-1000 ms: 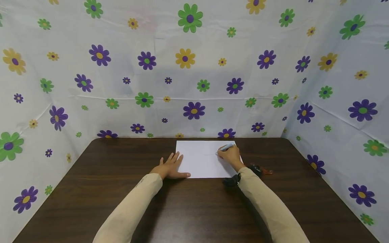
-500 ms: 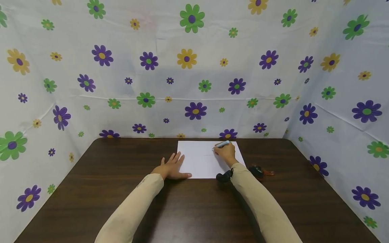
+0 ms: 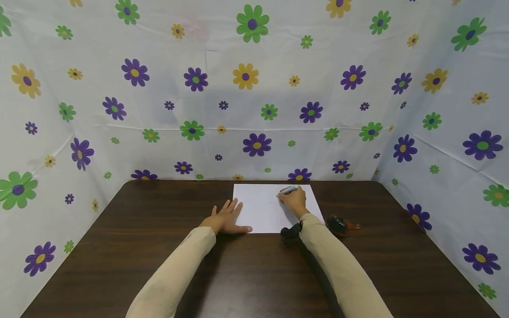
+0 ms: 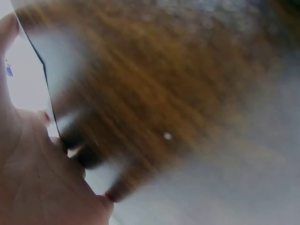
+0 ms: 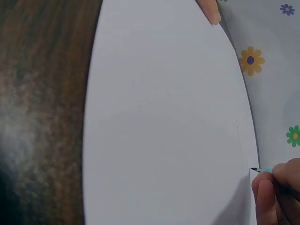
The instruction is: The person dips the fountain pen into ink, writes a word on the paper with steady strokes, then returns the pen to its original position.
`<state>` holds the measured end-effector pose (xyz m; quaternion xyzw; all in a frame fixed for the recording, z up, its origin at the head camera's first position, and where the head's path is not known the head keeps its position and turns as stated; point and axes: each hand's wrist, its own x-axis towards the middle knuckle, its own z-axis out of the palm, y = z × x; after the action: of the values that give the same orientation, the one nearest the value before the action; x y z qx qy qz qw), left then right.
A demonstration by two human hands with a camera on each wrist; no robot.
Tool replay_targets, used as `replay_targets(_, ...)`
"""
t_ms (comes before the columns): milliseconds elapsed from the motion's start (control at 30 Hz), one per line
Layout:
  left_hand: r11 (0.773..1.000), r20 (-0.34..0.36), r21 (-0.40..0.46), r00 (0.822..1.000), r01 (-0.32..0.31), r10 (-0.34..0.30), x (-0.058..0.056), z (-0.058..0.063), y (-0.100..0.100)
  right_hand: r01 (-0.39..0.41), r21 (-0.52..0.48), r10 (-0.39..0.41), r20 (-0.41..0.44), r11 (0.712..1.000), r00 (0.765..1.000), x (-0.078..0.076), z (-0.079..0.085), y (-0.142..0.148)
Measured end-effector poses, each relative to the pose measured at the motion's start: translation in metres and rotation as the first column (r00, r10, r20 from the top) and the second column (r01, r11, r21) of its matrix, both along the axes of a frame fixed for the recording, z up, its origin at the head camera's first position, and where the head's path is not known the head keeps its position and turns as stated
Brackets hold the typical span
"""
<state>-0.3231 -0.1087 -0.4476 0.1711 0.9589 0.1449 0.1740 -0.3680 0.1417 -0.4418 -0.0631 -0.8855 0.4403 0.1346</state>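
Note:
A white sheet of paper (image 3: 258,216) lies near the table's back edge. My left hand (image 3: 226,219) rests flat with spread fingers over the sheet's left edge, its thumb along the front left corner. Over the sheet's right part, my right hand (image 3: 295,201) pinches a light blue pen (image 3: 290,189) that slants down to the left. In the right wrist view the pen's dark tip (image 5: 253,168) is close over the paper, beside a thin faint line (image 5: 237,133). Part of the pen's body is hidden by the fingers (image 5: 266,192). The left wrist view shows the palm (image 4: 42,173) and blurred tabletop.
A dark, glossy object with a reddish-brown end (image 3: 338,224) lies on the brown table (image 3: 246,274) right of the sheet. Below my right wrist is a small black device (image 3: 290,232). A white flowered curtain (image 3: 222,145) stands behind the table and along its sides.
My right hand with the pen has shifted left and slightly away from me, so the tip has come off the faint line. My left hand has stayed in place.

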Motion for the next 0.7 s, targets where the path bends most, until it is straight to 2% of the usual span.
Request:
replay_targets(200, 1.000, 0.015, -0.028, 1.000, -0.006, 0.007, 0.011, 0.017, 0.001, 0.005, -0.003, -0.004, 0.012, 1.000, 1.000, 0.001, 0.000, -0.002)
replay_targets(500, 1.000, 0.005, -0.028, 1.000, 0.000, 0.000, 0.015, 0.024, 0.005, -0.004, 0.012, 0.004, 0.027, 1.000, 1.000, 0.003, -0.001, -0.001)
replay_targets(700, 0.999, -0.057, -0.031, 0.998, 0.016, -0.017, 0.014, 0.030, 0.024, -0.008, 0.028, 0.008, 0.017, 1.000, 1.000, 0.004, 0.001, 0.001)
